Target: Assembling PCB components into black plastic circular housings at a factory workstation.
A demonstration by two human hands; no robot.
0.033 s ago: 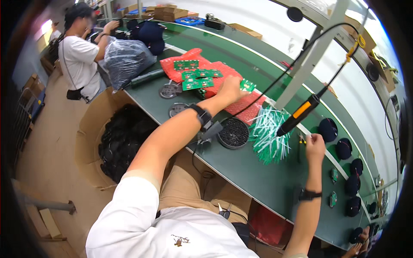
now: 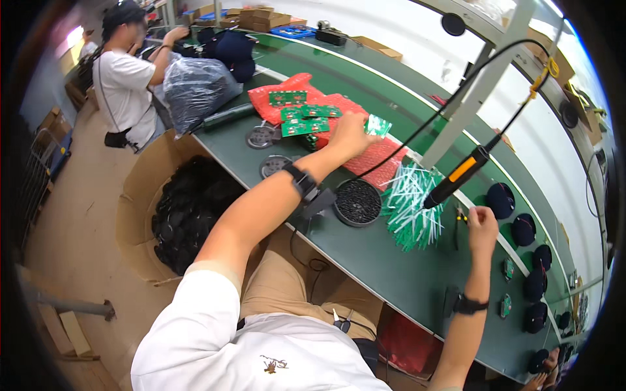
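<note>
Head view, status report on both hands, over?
Left hand: grip on green circuit board. Right hand: pinched near small yellow-and-black tool, contents unclear. Orange-banded corded tool hangs between them.

the left hand [image 2: 350, 137] hid part of the red bubble wrap [image 2: 385, 173]; the right arm [image 2: 465, 339] was cut off below.

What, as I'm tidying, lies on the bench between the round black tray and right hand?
In the head view: a pile of green-and-white strips, then a yellow-and-black hand tool.
</note>
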